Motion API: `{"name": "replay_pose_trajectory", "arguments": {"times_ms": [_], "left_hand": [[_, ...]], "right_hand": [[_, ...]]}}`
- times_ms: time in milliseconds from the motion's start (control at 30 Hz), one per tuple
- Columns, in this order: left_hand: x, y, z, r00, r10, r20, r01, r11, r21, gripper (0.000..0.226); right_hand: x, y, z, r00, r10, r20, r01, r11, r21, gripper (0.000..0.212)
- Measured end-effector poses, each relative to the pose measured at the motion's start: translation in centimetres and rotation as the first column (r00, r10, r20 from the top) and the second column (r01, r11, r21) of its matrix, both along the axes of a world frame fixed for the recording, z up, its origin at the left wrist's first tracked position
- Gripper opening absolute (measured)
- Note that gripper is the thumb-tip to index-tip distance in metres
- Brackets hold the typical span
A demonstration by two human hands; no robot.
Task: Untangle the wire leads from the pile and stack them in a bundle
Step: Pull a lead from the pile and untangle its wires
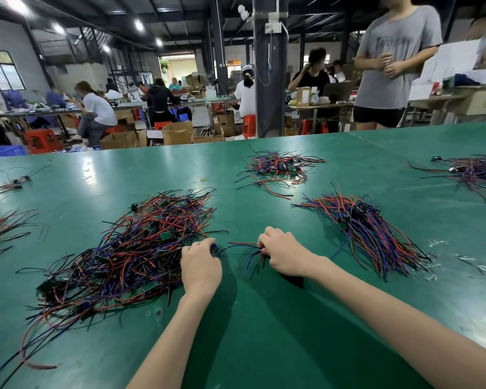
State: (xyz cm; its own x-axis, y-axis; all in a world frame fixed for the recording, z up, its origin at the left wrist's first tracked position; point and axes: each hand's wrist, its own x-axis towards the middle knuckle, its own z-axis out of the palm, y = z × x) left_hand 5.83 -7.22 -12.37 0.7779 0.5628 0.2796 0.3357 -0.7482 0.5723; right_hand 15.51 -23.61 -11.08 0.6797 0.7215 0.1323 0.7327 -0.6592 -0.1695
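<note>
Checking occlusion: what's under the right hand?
Thin red, blue and black wire leads poke out from under the right hand onto the green table. Where the curled fingers grip them is covered.

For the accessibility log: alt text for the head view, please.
The left hand grips a dark part at the edge of a tangled pile of leads on a green table; the right hand pinches wire ends. A neater bundle lies to the right.

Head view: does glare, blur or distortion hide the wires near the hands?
Head view: lamp glare streaks the far table, not the pile; wide-angle bending at the edges; left hand, right hand and the wire lead they pinch are sharp, softly shadowed.
</note>
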Motion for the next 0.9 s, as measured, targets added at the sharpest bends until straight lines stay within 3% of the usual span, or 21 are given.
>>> {"name": "replay_pose_trajectory", "arguments": {"times_ms": [233, 433, 567, 700, 800, 900], "left_hand": [[0.3, -1.0, 0.4, 0.956, -0.245, 0.163, 0.271, 0.949, -0.160, 0.045], [0.1, -2.2, 0.7, 0.878, -0.446, 0.173, 0.477, 0.845, -0.243, 0.061], [0.1, -2.0, 0.6, 0.900, -0.384, 0.204, 0.427, 0.870, -0.248, 0.063], [0.1, -1.8, 0.5, 0.904, -0.388, 0.181, 0.424, 0.871, -0.250, 0.065], [0.2, -1.9, 0.5, 0.914, -0.326, 0.239, 0.387, 0.877, -0.285, 0.066], [0.4, -1.5, 0.8, 0.941, -0.098, 0.324, 0.229, 0.888, -0.397, 0.060]], "right_hand": [[-0.1, -2.6, 0.8, 0.993, 0.003, -0.115, 0.002, 0.999, 0.039, 0.017], [0.1, -4.3, 0.6, 0.980, -0.002, -0.199, 0.035, 0.986, 0.163, 0.011], [-0.3, -4.7, 0.8, 0.966, 0.056, -0.251, 0.015, 0.963, 0.270, 0.038], [-0.5, -3.9, 1.5, 0.970, 0.143, -0.196, -0.118, 0.984, 0.135, 0.062], [-0.9, -2.7, 1.8, 0.968, 0.177, -0.175, -0.173, 0.984, 0.040, 0.050], [-1.2, -2.2, 1.1, 0.961, 0.206, -0.183, -0.179, 0.972, 0.150, 0.026]]}}
